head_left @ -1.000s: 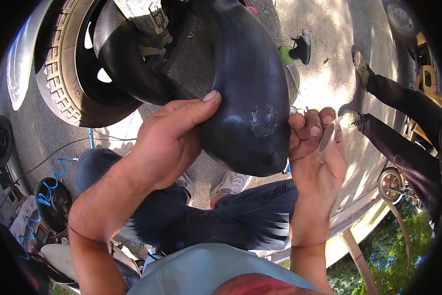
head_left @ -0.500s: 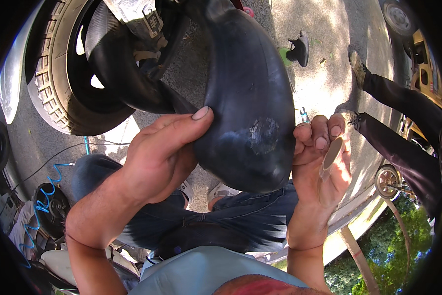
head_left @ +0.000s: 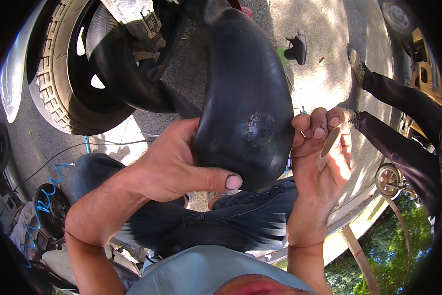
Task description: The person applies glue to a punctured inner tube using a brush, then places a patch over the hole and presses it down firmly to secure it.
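A puffed-up black inner tube (head_left: pixel 245 78) bends down toward me, with a rough, scuffed grey patch (head_left: pixel 260 129) on its lower face. My left hand (head_left: pixel 167 162) is closed on the tube's lower left side, the thumb lying across its rounded lower end and the other fingers hidden behind. At the tube's right edge, my right hand (head_left: pixel 312 162) has its fingers curled, palm turned up. A small curled tan strip (head_left: pixel 330 146), perhaps sandpaper, is held in that hand. Its fingertips are beside the tube, level with the patch.
A treaded tyre (head_left: pixel 51 78) stands at the upper left, more of the tube draped inside it. A black-and-green spray bottle (head_left: pixel 295 48) is on the ground. Another person's legs (head_left: pixel 398 142) are at right. A blue coiled air hose (head_left: pixel 41 204) lies at left.
My left thumb has slid from the tube's upper left side down to its lower end, and that hand has turned. The tube has shifted slightly up and left. My right hand has barely moved.
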A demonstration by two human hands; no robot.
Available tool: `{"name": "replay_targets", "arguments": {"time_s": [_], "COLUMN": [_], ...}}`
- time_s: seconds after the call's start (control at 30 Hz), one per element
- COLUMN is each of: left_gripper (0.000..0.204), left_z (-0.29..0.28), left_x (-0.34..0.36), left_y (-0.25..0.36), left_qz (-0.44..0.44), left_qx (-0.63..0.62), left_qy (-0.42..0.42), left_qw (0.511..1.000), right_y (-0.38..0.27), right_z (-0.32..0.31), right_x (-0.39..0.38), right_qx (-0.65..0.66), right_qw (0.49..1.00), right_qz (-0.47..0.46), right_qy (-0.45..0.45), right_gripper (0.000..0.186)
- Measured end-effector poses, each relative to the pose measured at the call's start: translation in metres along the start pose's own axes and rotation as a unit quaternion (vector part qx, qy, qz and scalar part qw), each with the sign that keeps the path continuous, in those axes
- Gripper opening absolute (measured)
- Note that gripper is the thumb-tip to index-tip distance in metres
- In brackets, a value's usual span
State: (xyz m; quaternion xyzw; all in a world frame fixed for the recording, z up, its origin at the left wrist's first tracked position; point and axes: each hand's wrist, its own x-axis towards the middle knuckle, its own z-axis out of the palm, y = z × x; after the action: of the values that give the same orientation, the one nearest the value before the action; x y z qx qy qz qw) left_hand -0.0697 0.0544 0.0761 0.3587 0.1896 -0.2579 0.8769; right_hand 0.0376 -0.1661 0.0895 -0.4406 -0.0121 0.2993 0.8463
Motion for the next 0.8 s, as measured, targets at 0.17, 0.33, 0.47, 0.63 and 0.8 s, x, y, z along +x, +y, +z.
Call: {"name": "replay_targets", "arguments": {"time_s": [0.17,0.33,0.47,0.63,0.8], "left_gripper": [0.043,0.035,0.033,0.030,0.029], "left_z": [0.0011,0.0013,-0.0009,-0.0025,-0.0031], "left_x": [0.0006,-0.0014,-0.0036,-0.0051,-0.0058], "left_y": [-0.0063,-0.0070,-0.0071,-0.0075,-0.0078], "left_qz": [0.039,0.059,0.072,0.079,0.085], "left_qx": [-0.023,-0.040,-0.016,0.018,0.019], "left_qy": [0.017,0.011,0.007,0.004,-0.001], "left_qw": [0.999,0.997,0.997,0.997,0.996], "right_y": [0.0011,0.0026,0.0035,0.0028,0.0025], "right_z": [0.0005,0.0010,0.0035,0.0034,0.0038], "right_x": [-0.0016,-0.0029,-0.0026,-0.0025,-0.0017], "right_qx": [0.002,-0.001,0.013,0.016,0.006], "right_qw": [1.000,1.000,1.000,1.000,1.000], "right_qz": [0.005,0.000,-0.001,0.008,0.017], "right_qy": [-0.008,-0.011,-0.013,-0.011,-0.001], "right_gripper": [0.016,0.017,0.019,0.021,0.021]}}
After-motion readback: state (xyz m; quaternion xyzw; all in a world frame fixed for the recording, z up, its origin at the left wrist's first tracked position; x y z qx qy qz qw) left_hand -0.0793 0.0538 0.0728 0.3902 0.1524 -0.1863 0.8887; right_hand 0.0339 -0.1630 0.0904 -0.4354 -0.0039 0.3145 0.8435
